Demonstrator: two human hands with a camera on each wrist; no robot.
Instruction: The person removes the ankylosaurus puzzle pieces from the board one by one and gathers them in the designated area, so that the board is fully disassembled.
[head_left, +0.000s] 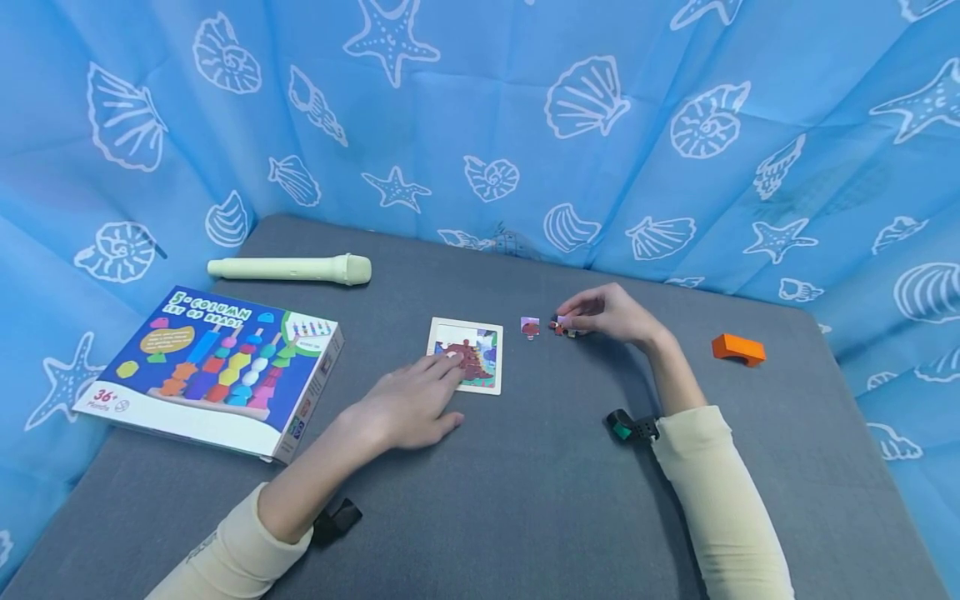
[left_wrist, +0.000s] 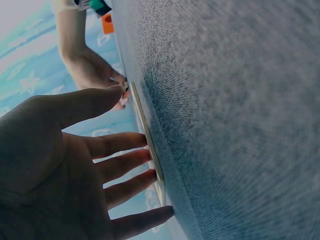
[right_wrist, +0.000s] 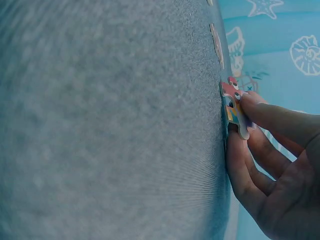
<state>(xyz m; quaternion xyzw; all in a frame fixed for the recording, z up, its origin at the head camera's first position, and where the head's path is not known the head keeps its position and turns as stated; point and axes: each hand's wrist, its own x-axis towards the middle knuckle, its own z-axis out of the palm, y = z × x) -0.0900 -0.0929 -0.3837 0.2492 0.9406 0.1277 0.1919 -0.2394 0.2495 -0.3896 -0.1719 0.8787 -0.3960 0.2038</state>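
Mid-frame, our left hand rests straight-fingered on the jigsaw tray; right of centre, our right hand pinches a jigsaw piece. We seem mid-pickup; next calls for aligning it over the tray.

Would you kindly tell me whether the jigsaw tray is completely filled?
Not completely: the jigsaw tray shows a white gap at its upper left, and a loose jigsaw piece lies to its right.

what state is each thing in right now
Puzzle: partly filled, gap at top left
Left hand: resting on the puzzle
Right hand: pinching a puzzle piece
Loose piece: lying flat
Box: closed, lying flat
Microphone: on its side
Block: arch facing down
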